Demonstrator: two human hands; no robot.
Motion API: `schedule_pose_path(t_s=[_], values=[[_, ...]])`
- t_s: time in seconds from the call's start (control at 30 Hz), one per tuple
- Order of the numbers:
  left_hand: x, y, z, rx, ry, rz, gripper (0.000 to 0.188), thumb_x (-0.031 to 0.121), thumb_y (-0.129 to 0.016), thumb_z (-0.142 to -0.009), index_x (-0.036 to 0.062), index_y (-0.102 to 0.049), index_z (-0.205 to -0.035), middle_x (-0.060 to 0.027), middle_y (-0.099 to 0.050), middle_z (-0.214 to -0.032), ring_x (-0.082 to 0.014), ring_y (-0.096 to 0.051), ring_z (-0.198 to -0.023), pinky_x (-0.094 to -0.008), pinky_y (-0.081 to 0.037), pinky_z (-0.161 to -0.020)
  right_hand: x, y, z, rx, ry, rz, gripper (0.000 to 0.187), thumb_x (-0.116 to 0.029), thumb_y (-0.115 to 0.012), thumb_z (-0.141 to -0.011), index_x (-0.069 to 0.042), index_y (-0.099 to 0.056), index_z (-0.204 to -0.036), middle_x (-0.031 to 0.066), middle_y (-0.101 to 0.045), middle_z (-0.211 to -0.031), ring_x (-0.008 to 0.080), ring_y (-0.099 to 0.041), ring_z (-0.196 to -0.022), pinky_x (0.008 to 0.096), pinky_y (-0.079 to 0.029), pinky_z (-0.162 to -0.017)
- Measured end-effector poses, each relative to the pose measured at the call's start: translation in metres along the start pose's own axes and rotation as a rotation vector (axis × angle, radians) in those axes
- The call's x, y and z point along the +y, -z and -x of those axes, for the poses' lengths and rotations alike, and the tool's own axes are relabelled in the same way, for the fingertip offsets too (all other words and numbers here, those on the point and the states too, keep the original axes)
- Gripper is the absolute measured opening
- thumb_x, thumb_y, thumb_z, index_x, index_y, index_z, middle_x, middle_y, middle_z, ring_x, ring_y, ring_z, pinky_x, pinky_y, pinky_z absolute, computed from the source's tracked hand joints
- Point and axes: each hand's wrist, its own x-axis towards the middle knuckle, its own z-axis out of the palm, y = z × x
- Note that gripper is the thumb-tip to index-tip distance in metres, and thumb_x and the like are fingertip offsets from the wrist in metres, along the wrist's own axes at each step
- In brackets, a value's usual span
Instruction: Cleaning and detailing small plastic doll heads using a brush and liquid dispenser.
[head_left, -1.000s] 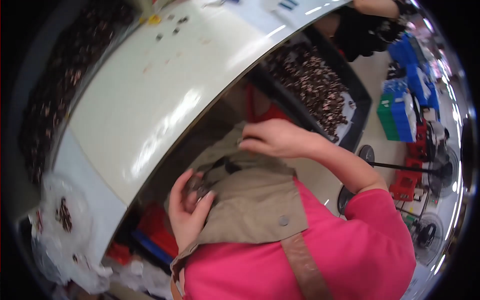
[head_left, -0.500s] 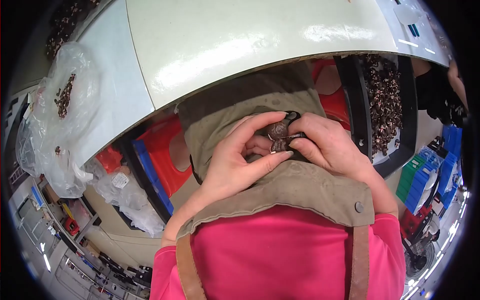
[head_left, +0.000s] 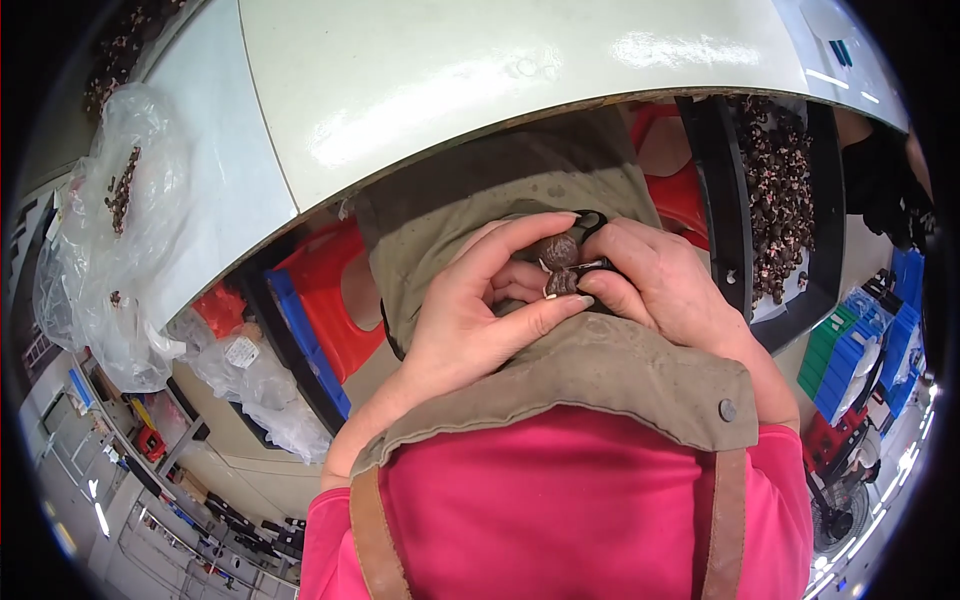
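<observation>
Over my lap, my left hand (head_left: 465, 295) curls its thumb and fingers around a small brown piece (head_left: 560, 254) with two rounded, ribbed lobes and pale bits at its edge. My right hand (head_left: 665, 280) is closed close beside it. A thin dark tool (head_left: 594, 218) with a black loop shows between the hands, gripped by the right one. Its narrow tip reaches the waist between the two lobes. The right fingers cover most of this tool, so its exact kind is hidden.
A pale table (head_left: 430, 90) curves beyond my lap. To the right, a black tray (head_left: 825, 200) holds many brown and pink pieces. A clear plastic bag (head_left: 150, 290) with similar pieces lies at the left, above red and blue bins. Blue and green crates (head_left: 850, 350) stand at the right.
The brown piece has turned a little between my fingers, so its upper lobe shows rounder. Both hands stay in nearly the same place.
</observation>
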Motion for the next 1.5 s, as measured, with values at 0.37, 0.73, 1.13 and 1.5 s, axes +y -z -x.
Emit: schedule_pose_path(t_s=[0.37,0.73,1.13,1.5], values=[[-0.005,0.006,-0.002,-0.055,-0.055,-0.037,0.051,-0.002,-0.07,-0.078,0.0031,-0.052,-0.125,-0.0066,-0.05,-0.11,-0.0091,-0.063,-0.086,-0.0211,-0.049,-0.075,-0.002,0.011,-0.008,-0.171,-0.045,-0.042,0.029,-0.029,-0.054,-0.09,-0.001,-0.05,-0.082,0.0164,-0.053,-0.071,0.037,-0.053,-0.067,0.042,-0.041,-0.059],[-0.003,0.007,-0.005,-0.063,-0.082,-0.056,0.051,0.001,-0.071,-0.078,0.0059,-0.053,-0.125,-0.0058,-0.05,-0.109,-0.0079,-0.061,-0.083,-0.0205,-0.05,-0.074,0.011,0.006,0.001,-0.029,0.038,-0.252,0.031,-0.03,-0.047,-0.093,-0.001,-0.056,-0.09,0.0142,-0.056,-0.076,0.032,-0.055,-0.072,0.0369,-0.043,-0.063],[-0.003,0.008,-0.005,-0.064,-0.116,-0.099,0.05,0.001,-0.071,-0.077,0.007,-0.054,-0.124,-0.0047,-0.051,-0.107,-0.0071,-0.061,-0.081,-0.0203,-0.051,-0.073,0.003,0.007,-0.001,-0.017,0.035,-0.058,0.028,-0.029,-0.051,-0.091,-0.002,-0.057,-0.091,0.0133,-0.053,-0.078,0.031,-0.053,-0.072,0.0373,-0.042,-0.064],[-0.006,0.009,-0.003,-0.045,-0.16,-0.159,0.049,0.001,-0.072,-0.077,0.0047,-0.055,-0.122,-0.0057,-0.051,-0.105,-0.0084,-0.063,-0.081,-0.0205,-0.051,-0.071,-0.006,0.009,0.0,-0.043,-0.091,-0.066,0.022,-0.022,-0.059,-0.086,0.0,-0.059,-0.09,0.0129,-0.054,-0.079,0.029,-0.054,-0.075,0.0353,-0.043,-0.066]])
